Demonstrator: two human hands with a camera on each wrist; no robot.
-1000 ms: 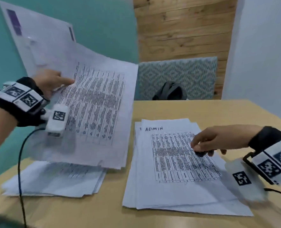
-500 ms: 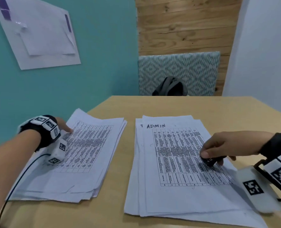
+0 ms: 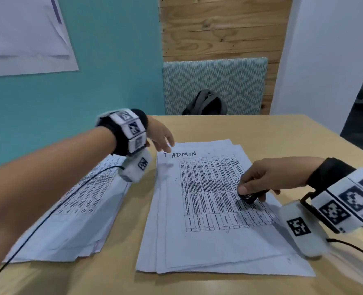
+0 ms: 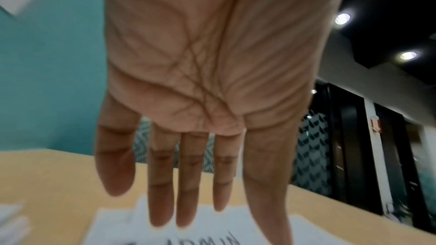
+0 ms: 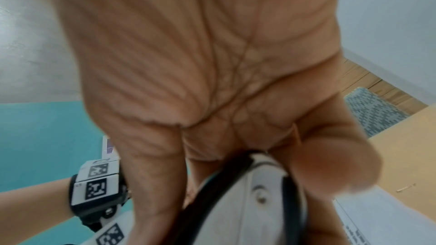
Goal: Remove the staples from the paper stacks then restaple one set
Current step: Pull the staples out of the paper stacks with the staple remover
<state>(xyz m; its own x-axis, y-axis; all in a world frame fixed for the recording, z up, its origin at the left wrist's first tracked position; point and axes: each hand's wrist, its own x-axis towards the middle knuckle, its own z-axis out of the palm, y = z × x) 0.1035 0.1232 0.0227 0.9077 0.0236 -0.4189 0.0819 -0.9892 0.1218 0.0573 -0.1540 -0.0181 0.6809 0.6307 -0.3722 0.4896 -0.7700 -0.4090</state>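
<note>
Head view: 2 paper stacks on the desk (image 3: 261, 133). The left stack (image 3: 87, 209) lies flat near the teal wall; the ADMIN stack (image 3: 208, 241) sits centre, pages slightly fanned. Left hand (image 3: 159, 135) hangs over the ADMIN stack's top-left corner, fingers extended, grasping nothing. Right hand (image 3: 267, 177) rests on the printed table of the ADMIN stack, grip pinched round a small black tool (image 3: 248, 196), likely a staple remover. Left wrist view: palm and straight fingers (image 4: 186, 183) above the ADMIN heading, not clearly touching paper; blurred. Right wrist view: fingers curled round a black and white tool body (image 5: 247, 193), with what may be loose staples (image 5: 405, 187) on the desk. Judged step: starting staple removal on the ADMIN stack. Next move calls for the left hand pinning the corner, then bringing the tool to the staple; the staple itself is too small to see.
</note>
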